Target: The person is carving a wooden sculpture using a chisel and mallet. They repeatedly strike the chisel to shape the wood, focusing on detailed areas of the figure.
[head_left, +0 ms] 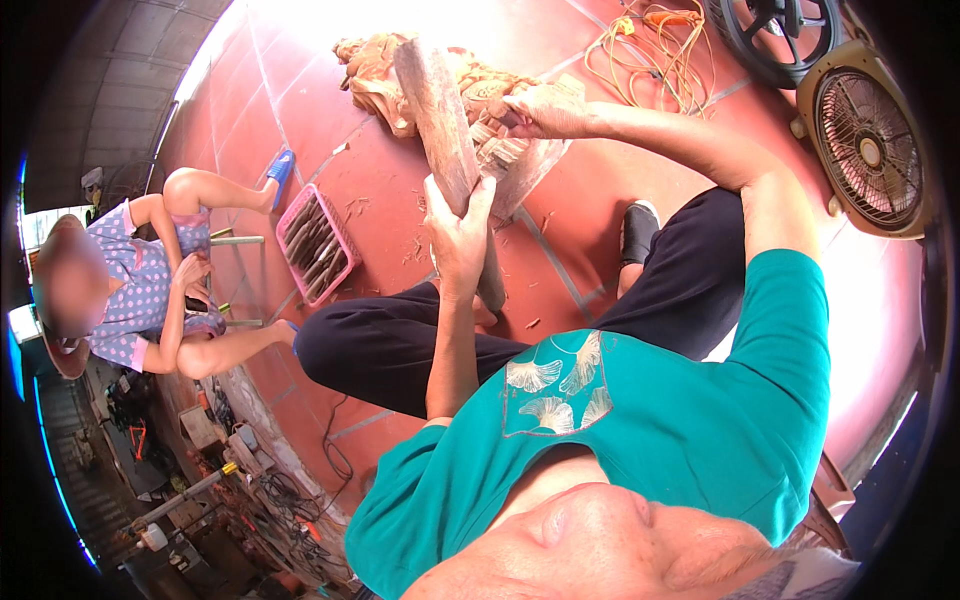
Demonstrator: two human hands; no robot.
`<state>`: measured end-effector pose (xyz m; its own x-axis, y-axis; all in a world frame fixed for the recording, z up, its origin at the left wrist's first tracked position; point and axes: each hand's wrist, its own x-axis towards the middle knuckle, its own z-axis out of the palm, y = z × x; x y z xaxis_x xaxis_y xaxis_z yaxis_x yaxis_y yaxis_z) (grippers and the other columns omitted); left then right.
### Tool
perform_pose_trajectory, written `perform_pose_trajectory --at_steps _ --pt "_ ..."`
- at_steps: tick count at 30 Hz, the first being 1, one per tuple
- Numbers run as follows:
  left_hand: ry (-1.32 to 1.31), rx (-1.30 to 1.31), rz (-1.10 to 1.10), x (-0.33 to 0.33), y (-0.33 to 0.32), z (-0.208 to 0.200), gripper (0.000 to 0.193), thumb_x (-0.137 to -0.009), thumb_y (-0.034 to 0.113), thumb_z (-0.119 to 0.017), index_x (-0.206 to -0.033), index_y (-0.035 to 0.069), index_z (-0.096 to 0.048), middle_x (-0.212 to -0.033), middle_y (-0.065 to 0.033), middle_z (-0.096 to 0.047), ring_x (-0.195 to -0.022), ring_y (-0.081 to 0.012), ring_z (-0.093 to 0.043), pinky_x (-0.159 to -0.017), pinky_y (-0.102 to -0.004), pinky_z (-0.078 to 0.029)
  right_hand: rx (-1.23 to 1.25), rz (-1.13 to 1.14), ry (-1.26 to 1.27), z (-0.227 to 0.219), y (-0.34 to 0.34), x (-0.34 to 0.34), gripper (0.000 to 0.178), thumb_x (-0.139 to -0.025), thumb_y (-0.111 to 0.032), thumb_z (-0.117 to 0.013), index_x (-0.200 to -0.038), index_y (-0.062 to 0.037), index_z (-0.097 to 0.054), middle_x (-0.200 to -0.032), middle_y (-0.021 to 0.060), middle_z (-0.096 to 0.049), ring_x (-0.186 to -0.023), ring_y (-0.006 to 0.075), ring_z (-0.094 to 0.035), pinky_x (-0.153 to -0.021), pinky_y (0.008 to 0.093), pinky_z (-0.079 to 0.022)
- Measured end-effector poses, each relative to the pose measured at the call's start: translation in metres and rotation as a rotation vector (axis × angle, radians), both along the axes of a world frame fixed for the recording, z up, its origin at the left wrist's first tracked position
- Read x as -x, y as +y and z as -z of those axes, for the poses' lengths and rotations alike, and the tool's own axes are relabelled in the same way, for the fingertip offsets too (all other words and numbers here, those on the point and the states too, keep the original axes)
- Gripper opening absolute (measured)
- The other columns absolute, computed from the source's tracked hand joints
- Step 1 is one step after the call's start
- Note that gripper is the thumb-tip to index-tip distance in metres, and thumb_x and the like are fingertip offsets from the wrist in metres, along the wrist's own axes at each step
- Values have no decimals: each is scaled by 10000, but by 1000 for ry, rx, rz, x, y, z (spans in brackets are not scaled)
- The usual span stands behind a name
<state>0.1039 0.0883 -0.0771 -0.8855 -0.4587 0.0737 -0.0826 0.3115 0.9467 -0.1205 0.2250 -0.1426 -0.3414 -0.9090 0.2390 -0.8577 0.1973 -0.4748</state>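
My left hand is wrapped round a long, rough, club-shaped piece of wood, thumb on its right side. The wood slants up and away from me, and its lower end shows below the hand. Beyond it lies a carved wooden piece with ridged, deeply cut surfaces. At the right part of that carving, my right hand has its fingers curled in, close to the ridged blocks. Whatever the right fingers hold is too small or hidden to name.
A pink basket of wooden-handled tools stands left on the red tiled floor, among wood shavings. A person sits beyond it. An orange cable, a wheel and a fan are far right. Tools clutter the lower left.
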Motion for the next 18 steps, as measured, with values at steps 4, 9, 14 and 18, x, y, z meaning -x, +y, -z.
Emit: perform_pose_trajectory --at_steps 4,9,14,18 --pt "-153 5 96 9 5 2 348 -924 255 -695 -1086 -6 -533 -796 -98 -641 -626 -167 -595 -558 -320 -489 24 46 79 8 -1 3 289 -874 -289 -700 -969 -59 -554 -752 168 -638 -713 366 -636 -667 458 -497" --pt "-107 -73 137 4 -7 18 289 -940 254 -681 -1075 23 -573 -748 -22 -562 -568 -92 -525 -487 -252 -445 -29 158 -132 1 6 3 334 -877 -376 -701 -971 -79 -583 -734 151 -626 -722 354 -645 -667 447 -497" --pt "-167 -123 78 5 -11 14 383 -920 227 -701 -1173 -32 -577 -979 -138 -702 -860 -194 -652 -796 -339 -534 32 324 -206 8 26 20 418 -873 -470 -705 -948 -68 -620 -725 144 -625 -709 303 -653 -672 418 -500" --pt "-148 -193 93 6 -11 17 399 -916 230 -706 -1185 -32 -571 -958 -120 -697 -815 -177 -644 -750 -322 -537 46 284 -255 14 26 13 463 -858 -500 -714 -925 -53 -613 -692 131 -611 -652 277 -629 -635 405 -487"
